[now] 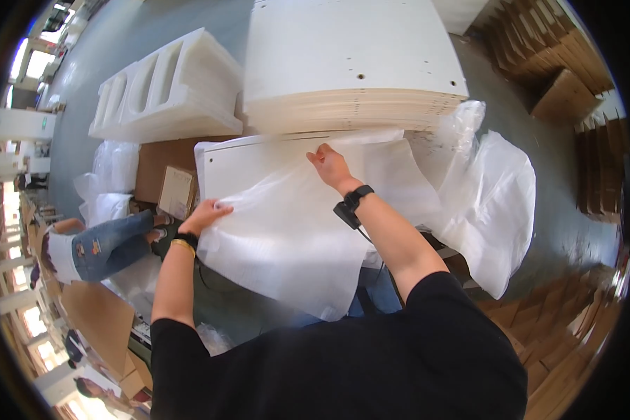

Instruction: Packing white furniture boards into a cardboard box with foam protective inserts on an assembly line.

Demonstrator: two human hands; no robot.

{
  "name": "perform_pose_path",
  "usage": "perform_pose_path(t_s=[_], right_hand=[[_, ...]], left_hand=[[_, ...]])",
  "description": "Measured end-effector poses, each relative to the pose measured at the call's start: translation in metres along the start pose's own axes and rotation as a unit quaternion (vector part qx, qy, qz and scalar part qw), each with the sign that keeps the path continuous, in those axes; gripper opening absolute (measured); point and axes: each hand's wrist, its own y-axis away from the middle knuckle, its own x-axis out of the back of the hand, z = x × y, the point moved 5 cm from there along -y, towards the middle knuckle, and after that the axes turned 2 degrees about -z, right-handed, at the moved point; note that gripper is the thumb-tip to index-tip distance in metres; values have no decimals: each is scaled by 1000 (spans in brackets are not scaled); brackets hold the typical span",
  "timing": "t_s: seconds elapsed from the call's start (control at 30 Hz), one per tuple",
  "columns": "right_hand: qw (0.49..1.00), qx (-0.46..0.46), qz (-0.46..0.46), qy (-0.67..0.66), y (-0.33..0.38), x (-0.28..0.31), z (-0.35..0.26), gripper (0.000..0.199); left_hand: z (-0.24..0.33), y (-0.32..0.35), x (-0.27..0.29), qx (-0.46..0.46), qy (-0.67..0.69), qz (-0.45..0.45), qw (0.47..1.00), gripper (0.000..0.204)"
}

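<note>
Now both hands (206, 213) on foam sheet (287, 231), lengthwise across

Beyond your work, a tall stack of white drilled panels (350, 63) sits up top, with white foam packing blocks (164, 87) just to its left. Flat brown cardboard (162, 168) lies below the foam. A person in jeans (101, 245) crouches off to your left. Stacks of folded cartons (546, 42) line the right edge.

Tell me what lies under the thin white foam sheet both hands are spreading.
A white panel shows past the foam sheet at its upper left; the rest of it is covered.
</note>
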Motion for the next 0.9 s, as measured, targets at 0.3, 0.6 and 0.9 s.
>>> perform_pose_path(t_s=[0.3, 0.6, 0.9], right_hand=[[923, 194, -43, 329, 120, -48, 8, 48], [899, 62, -114, 419, 109, -83, 31, 65], [917, 22, -121, 380, 101, -62, 38, 50]], left_hand=[[23, -51, 78, -41, -243, 160, 956, 53], [119, 34, -91, -418, -402, -103, 808, 73], [-16, 2, -82, -289, -354, -26, 889, 42]])
